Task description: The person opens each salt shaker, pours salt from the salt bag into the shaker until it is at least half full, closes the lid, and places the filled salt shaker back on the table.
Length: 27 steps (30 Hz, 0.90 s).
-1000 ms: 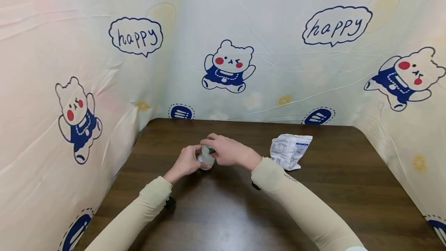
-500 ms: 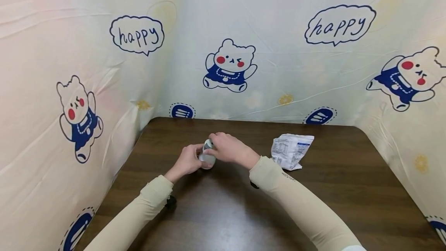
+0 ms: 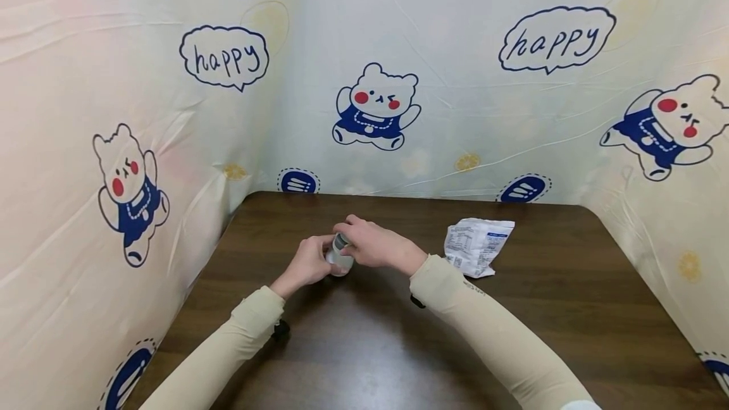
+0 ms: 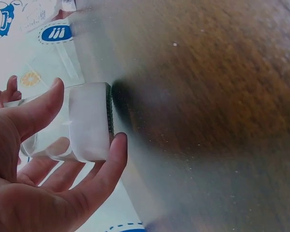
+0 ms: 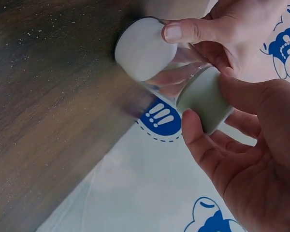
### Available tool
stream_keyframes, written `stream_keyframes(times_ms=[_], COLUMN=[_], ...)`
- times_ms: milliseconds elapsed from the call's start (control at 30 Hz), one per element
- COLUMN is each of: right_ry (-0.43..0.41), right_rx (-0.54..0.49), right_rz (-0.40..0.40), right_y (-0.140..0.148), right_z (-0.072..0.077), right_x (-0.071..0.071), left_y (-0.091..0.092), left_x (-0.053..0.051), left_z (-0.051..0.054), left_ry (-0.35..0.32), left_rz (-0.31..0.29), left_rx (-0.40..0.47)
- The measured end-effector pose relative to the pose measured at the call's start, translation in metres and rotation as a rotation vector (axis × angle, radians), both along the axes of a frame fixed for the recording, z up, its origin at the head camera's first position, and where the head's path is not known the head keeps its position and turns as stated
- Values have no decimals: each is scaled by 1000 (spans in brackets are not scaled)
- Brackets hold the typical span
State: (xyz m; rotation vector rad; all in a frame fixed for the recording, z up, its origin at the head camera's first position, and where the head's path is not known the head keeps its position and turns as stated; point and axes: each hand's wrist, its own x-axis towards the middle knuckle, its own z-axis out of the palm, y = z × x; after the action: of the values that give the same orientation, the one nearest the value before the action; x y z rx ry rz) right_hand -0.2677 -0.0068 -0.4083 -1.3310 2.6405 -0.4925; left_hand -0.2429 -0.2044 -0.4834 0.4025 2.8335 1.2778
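Note:
A small clear jar (image 3: 340,263) with white powder (image 4: 89,121) in its lower part is upright at the table's middle, base at or close above the tabletop. My left hand (image 3: 310,261) grips its body from the left, thumb on one side and fingers curled round the other. On the jar's mouth end is a pale green lid (image 5: 203,101). My right hand (image 3: 373,242) pinches that lid between thumb and fingers from the right. Whether the lid sits fully on the rim is unclear. Fingers hide part of the jar in every view.
A crumpled white packet (image 3: 477,247) with printed text and a blue strip lies right of the hands. The dark wooden table (image 3: 364,347) is enclosed on the back and sides by a pale printed curtain (image 3: 444,112).
My right fingers have shifted slightly about the lid, and the jar's top shows at a different angle. The left hand keeps its grip on the jar. The packet has not moved.

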Motion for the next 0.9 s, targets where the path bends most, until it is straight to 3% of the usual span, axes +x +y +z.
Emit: stream_keyframes(times_ms=[400,700,900], right_ry=[58,-3,-26], right_rx=[-21,-65,-141], right_rz=[-20,-49,-109], right_y=[1,1,8], right_z=[-3,-6,-10], right_x=[3,5,9], left_y=[1,2,0], left_x=[-1,2,2], left_z=[3,3,2], left_ry=[5,6,20], left_rz=[-3,10,7], left_rx=[13,10,12])
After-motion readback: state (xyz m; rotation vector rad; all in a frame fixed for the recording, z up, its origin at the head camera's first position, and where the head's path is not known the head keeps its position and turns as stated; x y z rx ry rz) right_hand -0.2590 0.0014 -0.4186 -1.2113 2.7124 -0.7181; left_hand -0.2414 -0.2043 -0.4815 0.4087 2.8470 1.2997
